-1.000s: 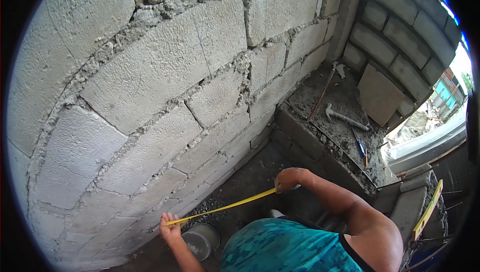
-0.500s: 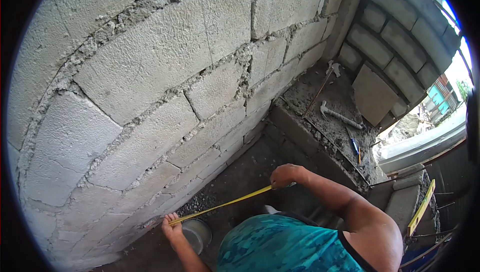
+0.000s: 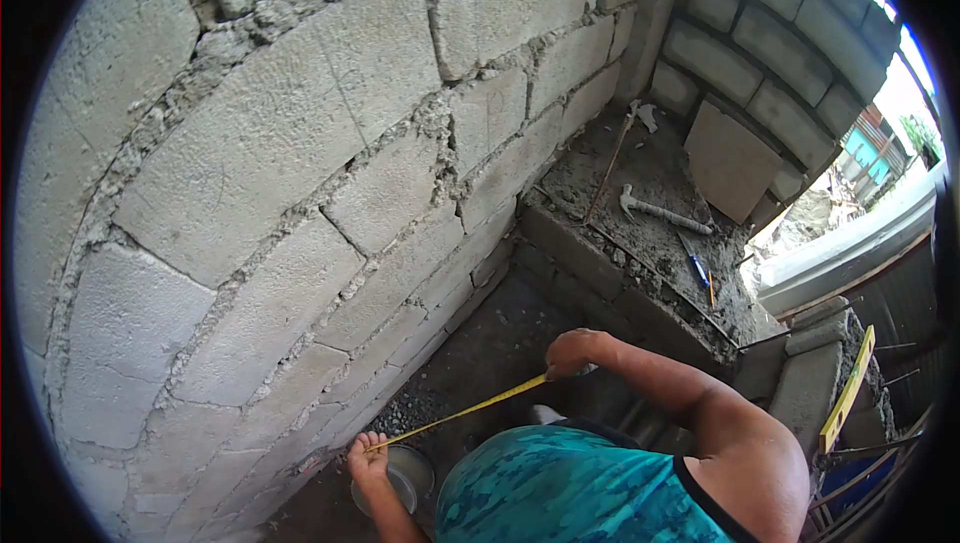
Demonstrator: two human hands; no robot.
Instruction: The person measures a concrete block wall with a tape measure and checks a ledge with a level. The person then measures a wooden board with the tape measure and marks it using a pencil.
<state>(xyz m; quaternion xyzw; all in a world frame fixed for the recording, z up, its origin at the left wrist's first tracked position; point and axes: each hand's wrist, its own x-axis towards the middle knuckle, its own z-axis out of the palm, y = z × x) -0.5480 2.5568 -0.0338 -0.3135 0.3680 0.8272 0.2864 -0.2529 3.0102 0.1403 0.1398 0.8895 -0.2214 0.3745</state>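
Observation:
A yellow measuring tape stretches between my two hands beside the block wall. My left hand, close to the foot of the wall, pinches the tape's near end between its fingers. The other end of the strip runs into my right hand, which is closed around the tape's case; most of the case is hidden by the hand. Under my left wrist stands a round bucket, partly covered by the forearm.
A concrete block wall rises on the left. On the rough ledge lie a hammer, a blue-handled tool and an orange stick. A yellow level leans at right. Gravel lies by the wall's foot.
My left hand has shifted slightly right, nearer my right hand, and the tape between them looks shorter. The camera view has turned a little; the ledge and its tools appear further left.

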